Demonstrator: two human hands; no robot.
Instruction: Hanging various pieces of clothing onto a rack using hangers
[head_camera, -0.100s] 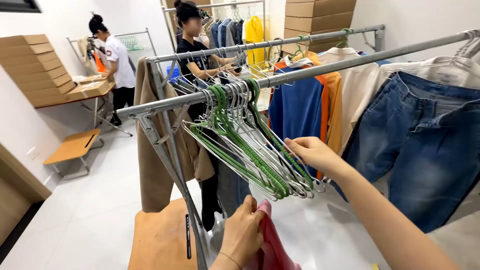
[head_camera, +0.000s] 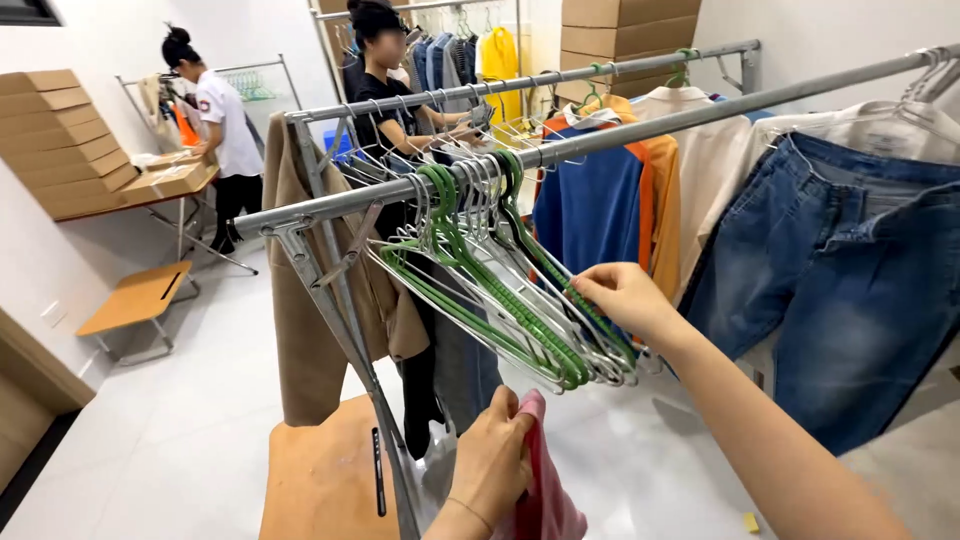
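**R hand on the hangers, barely any shift**

Vs a moment ago, almost nothing moves: my right hand (head_camera: 622, 293) sits a touch closer on the bunch of green and white wire hangers (head_camera: 500, 290) hanging off the near metal rail (head_camera: 600, 140). Its grip is narrow, fingertips pinching the edge of one green hanger at the right end of the bunch. My left hand (head_camera: 497, 455) stays low, grip closed round a pink-red garment (head_camera: 545, 490), just below the hangers. Blue jeans (head_camera: 860, 290) hang to the right. Two ppl work at a farther rack.
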